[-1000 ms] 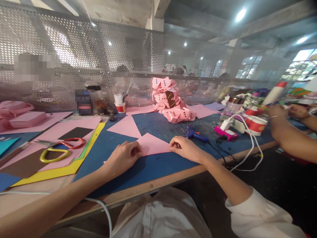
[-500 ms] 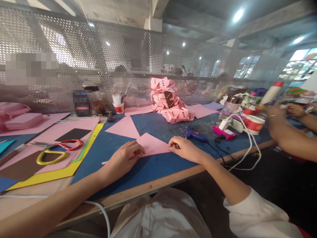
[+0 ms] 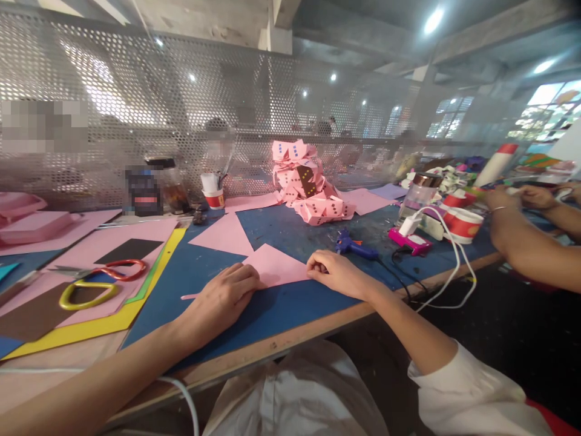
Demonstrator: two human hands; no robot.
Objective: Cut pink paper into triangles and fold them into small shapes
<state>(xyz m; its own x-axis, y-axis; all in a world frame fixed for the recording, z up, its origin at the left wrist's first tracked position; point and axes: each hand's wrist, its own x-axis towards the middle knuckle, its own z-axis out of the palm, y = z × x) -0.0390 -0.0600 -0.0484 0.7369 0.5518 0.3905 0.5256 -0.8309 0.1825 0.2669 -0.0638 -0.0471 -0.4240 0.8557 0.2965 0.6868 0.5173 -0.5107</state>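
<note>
A sheet of pink paper [image 3: 279, 266] lies on the blue work mat, between my hands. My left hand [image 3: 229, 293] is closed at its left edge, fingers curled down and the tips hidden. From under that hand pokes the end of a thin pink stick [image 3: 187, 297]; whether the hand grips it I cannot tell. At the right corner of the sheet my right hand [image 3: 333, 272] is closed, its fingers curled onto the paper. Another pink sheet [image 3: 222, 235] rests just behind. Farther back stands a folded pink paper model [image 3: 299, 181] with small dotted pieces.
Scissors [image 3: 97, 281] lie on stacked coloured sheets at left. A blue glue gun [image 3: 356, 247] is right of my right hand, near a pink power adapter [image 3: 408, 241] with white cables. A paper tape roll [image 3: 463, 224] and a co-worker's arm [image 3: 531, 242] are at far right.
My left hand has turned slightly and come lower over the paper's left edge. My right hand stays at the right corner. The whole view has shifted a little.
</note>
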